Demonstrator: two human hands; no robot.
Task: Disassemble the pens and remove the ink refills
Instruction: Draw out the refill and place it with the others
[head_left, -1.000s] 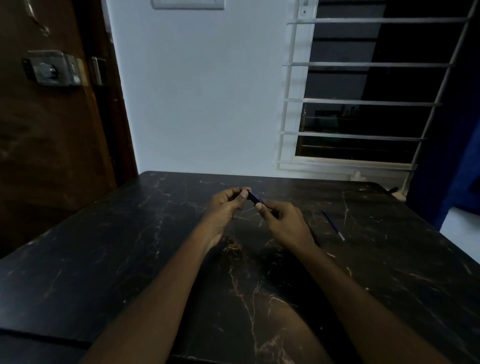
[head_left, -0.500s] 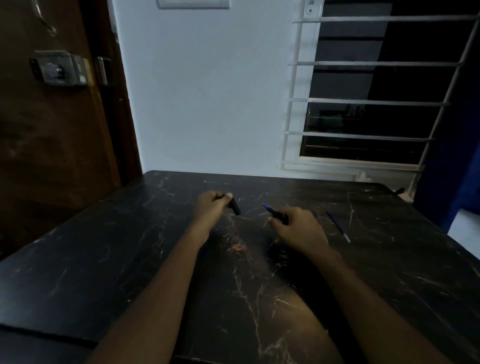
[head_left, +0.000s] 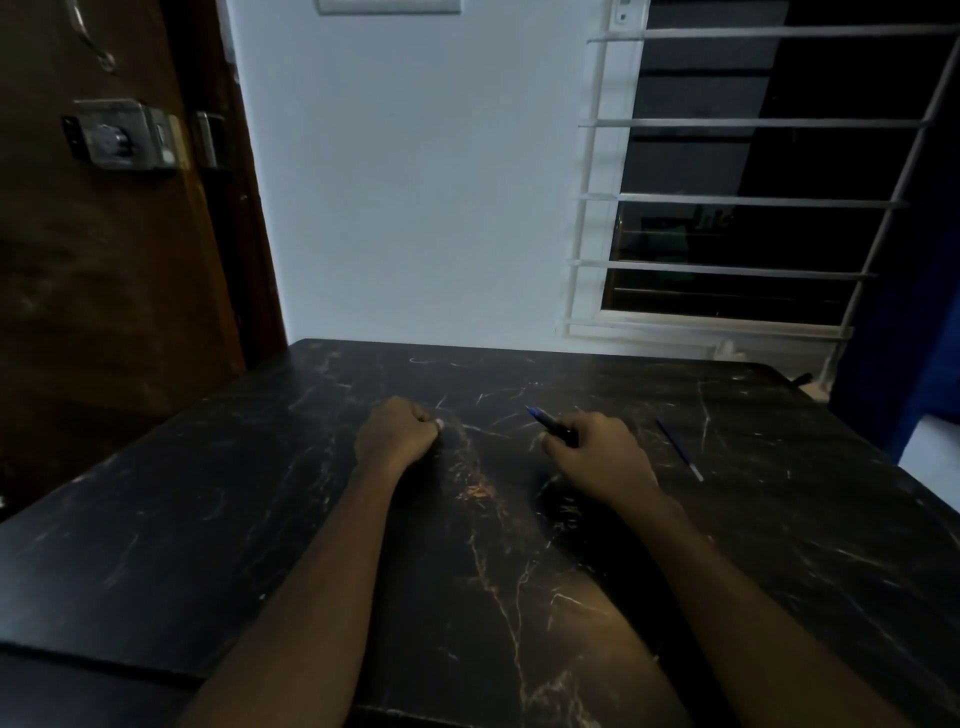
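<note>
Two hands apart: right hand (head_left: 597, 457) grips pen (head_left: 550, 423); refill (head_left: 679, 449) beside it.

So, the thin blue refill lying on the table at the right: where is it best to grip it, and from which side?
Pinch the refill at mid-length from above. It lies flat on the table, too thin for a side grip, clear of the right hand, which holds a pen.

Both hands rest on the dark marbled surface (head_left: 260, 519). The left hand (head_left: 397, 434) is curled into a fist, contents hidden. Right of it, the right hand (head_left: 597, 452) pinches a pen (head_left: 550, 423), blue tip pointing away. Farther right lies a thin refill (head_left: 679, 449).
</note>
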